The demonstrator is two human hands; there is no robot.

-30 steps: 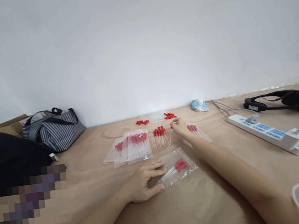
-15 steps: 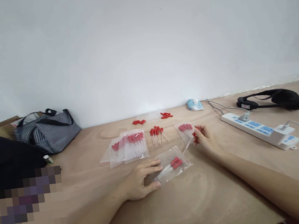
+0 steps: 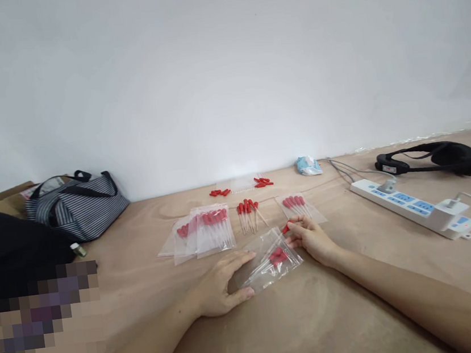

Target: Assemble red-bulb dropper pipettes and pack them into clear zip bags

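Near the middle of the table, a clear zip bag [image 3: 269, 275] lies flat with red-bulbed droppers [image 3: 278, 256] inside. My left hand [image 3: 225, 283] rests at its left end, thumb and fingers gripping its edges. My right hand [image 3: 312, 240] pinches a dropper by its red bulb [image 3: 285, 229] at the bag's upper right; the dropper's stem is hard to make out against the bag. Behind that hand lies another bag of droppers [image 3: 296, 202]. Loose droppers [image 3: 248, 209] are bunched beyond the bag, and several filled bags [image 3: 213, 225] overlap to their left.
Small red pieces [image 3: 263, 182] lie near the wall, with a blue-white packet [image 3: 308, 165] to their right. A power strip [image 3: 410, 203] and black headset [image 3: 431, 159] are on the right. A striped bag [image 3: 80, 207], dark cloth [image 3: 13, 255] and small bottle [image 3: 78, 250] occupy the left.
My right hand has moved left and nearer with the dropper, from the filled bag to the clear bag's upper right. My left hand has stayed almost still.
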